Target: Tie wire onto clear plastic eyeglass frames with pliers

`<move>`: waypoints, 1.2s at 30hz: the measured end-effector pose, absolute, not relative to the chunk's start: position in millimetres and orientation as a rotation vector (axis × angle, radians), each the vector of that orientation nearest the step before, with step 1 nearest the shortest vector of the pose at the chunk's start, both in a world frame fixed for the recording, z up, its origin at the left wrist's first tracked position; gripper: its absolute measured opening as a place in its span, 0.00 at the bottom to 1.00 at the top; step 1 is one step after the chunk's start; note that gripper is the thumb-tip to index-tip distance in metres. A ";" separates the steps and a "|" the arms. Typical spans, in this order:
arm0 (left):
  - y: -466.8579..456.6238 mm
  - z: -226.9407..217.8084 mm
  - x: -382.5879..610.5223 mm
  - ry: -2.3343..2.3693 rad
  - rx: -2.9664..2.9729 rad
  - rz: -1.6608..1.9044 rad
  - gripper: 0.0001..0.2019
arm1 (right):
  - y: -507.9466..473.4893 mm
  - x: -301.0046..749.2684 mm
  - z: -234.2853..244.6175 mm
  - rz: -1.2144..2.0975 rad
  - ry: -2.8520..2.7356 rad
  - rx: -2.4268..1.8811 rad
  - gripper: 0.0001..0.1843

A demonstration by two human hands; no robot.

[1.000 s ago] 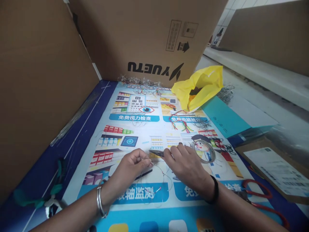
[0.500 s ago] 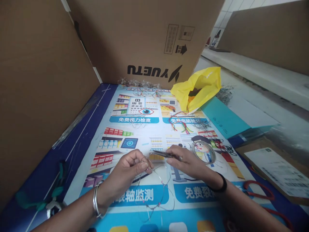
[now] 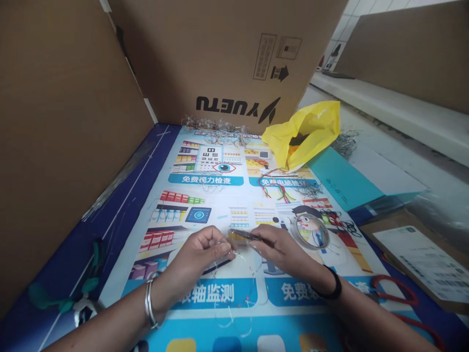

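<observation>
Between the thumb and fingers of my left hand point(image 3: 203, 254) is a thin wire strand point(image 3: 231, 318) with a few small pink beads. It hangs down in a loose loop over the printed sheet. My right hand point(image 3: 276, 247) grips dark, narrow-nosed pliers point(image 3: 242, 234); their handles are mostly hidden in the palm. The pliers' tip points left, close to my left fingertips. Whether the tip touches the wire I cannot tell.
Green-handled pliers point(image 3: 88, 283) lie at left, red-handled scissors point(image 3: 395, 288) at right. A tape roll point(image 3: 311, 231), black bands point(image 3: 340, 222) and a yellow bag point(image 3: 304, 132) with colored cords lie beyond my right hand. Cardboard point(image 3: 227, 58) walls the back; wire tangles point(image 3: 216, 126) sit along it.
The wire loop hangs slightly differently and is blurred by motion. The pliers' tip has shifted very slightly right; both hands keep nearly the same pose. The whole view has shifted slightly.
</observation>
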State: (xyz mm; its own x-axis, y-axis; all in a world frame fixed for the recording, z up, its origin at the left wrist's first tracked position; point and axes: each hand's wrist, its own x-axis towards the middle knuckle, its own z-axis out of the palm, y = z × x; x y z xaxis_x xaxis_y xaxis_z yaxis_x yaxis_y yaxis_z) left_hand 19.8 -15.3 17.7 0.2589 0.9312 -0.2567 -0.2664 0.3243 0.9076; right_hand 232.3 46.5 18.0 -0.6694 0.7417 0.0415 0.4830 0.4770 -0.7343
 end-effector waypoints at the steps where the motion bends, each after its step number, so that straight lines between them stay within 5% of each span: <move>1: -14.3 17.5 20.1 1.010 0.876 0.966 0.08 | 47.1 233.8 18.1 0.943 -2.365 -1.080 0.13; 15: -9.9 13.2 20.8 1.279 0.996 0.881 0.08 | 35.8 230.9 11.9 0.215 -2.518 -0.809 0.07; 36: -10.0 10.7 17.3 1.214 1.047 0.815 0.08 | 35.9 229.4 7.6 0.037 -2.636 -0.786 0.10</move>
